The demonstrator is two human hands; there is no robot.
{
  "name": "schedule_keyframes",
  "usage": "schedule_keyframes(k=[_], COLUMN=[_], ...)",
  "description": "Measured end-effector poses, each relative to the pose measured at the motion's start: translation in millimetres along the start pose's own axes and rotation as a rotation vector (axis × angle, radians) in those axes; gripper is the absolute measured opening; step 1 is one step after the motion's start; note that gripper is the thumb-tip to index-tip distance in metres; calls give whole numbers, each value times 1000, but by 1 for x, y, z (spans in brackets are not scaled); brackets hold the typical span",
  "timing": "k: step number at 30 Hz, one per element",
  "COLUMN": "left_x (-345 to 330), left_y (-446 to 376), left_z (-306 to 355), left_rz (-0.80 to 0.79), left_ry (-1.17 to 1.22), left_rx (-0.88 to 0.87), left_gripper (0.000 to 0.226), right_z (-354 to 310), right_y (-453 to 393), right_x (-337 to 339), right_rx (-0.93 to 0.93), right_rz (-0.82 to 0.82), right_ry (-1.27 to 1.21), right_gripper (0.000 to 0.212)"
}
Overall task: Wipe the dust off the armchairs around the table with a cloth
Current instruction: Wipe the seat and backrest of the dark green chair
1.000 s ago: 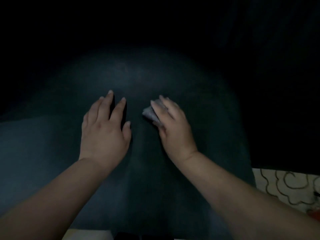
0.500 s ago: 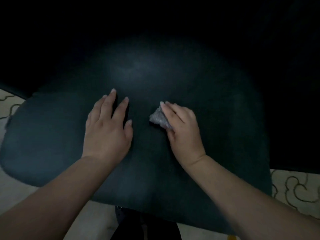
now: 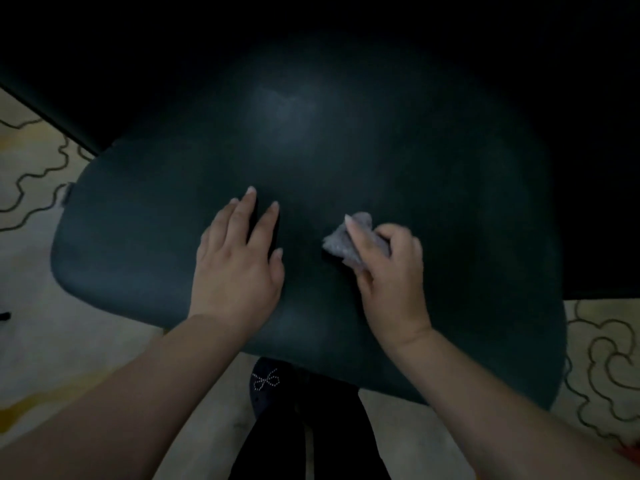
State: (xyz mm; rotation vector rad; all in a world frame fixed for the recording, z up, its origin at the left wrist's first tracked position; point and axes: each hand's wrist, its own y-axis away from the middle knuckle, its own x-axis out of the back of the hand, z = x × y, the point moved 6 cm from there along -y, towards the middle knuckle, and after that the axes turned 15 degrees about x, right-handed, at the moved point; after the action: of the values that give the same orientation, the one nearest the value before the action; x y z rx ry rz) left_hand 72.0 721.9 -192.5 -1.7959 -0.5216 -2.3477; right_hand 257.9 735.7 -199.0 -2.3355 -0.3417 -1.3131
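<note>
Could go wrong: cloth [image 3: 346,242] slipping out from under the right hand [image 3: 391,275], since only a small, bunched-up bit of it is held. Pushing too lightly would leave dust behind. Very dark here too, so dusty spots are easy to miss, mostly up at the far, black part of the armchair [image 3: 381,150]. Leaning hard on the chair could make it tip or slide on the carpet [image 3: 38,168]. All just guesses from how things look.

Small grey cloth, crumpled, sitting on the dark green chair, a bit right of the middle. Right hand on top of it, fingers [image 3: 356,237] bent over it and pressing it down. One long finger lying across the cloth, its tip near the far edge. Part of the cloth poking out to the left of those fingers. The rest hidden under the hand.

Left hand [image 3: 239,268] flat on the chair, near the cloth but not touching it. Fingers straight and spread a little, holding nothing, just resting there, likely keeping the chair steady.

Dark shoe [image 3: 265,382] with a little sparkly bow down below, on the floor.
</note>
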Motion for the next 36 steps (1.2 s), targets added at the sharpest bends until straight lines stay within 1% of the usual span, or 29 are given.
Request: schedule_keyframes(k=[2,5,7,11,14,15,17,19,21,23,25,28,29,31,32,34,36], left_x=[1,4,5,8,10,11,14,16,17,17,18,20,22,25,27,27,25], left_y=[4,6,7,7,9,10,11,10,8,7,7,9,10,13,14,15,15], left_z=[-3,-15,-27,-47,-55,-58,-63,-69,-76,-83,-89,-97,-99,-101,-102,-105,-108], left_rz=[3,19,29,25,18,22,31,38,25,6,1,-1,6,29,38,46,41], left_ry=[-5,1,0,9,18,18,27,40,48,50,48,51,49,50,53,57,48], left_rx=[9,68,112,175,184,183,189,197,202,203,201,201,199,185,183,186,192], left_gripper=[57,59,59,59,59,59,59,58,58,58,58,57,57,56,56,55,56], right_z=[8,29,21,-25,-61,-67,-59,-32,-3,-4,-36,-98,-111,-111,-101,-71,-45], right_y=[17,33,31,15,8,4,-12,-37,-67,-85,-84,-47,-36,-34,-43,-72,-98], right_x=[13,31,23,-11,-31,-31,-20,-10,-13,-27,-44,-68,-70,-66,-61,-51,-47], right_rx=[-81,-339,-395,-340,-206,-164,-153,-217,-295,-289,-166,53,96,133,114,6,-124], right_rz=[79,226,244,214,121,114,182,239,178,90,21,-66,-79,-67,-38,32,55], right_ry=[71,150,162,77,-59,-92,-96,-28,-13,-3,-4,-140,-177,-177,-125,-3,26], right_gripper=[62,67,68,64,63,63,61,64,66,62,60,58,59,62,64,65,62])
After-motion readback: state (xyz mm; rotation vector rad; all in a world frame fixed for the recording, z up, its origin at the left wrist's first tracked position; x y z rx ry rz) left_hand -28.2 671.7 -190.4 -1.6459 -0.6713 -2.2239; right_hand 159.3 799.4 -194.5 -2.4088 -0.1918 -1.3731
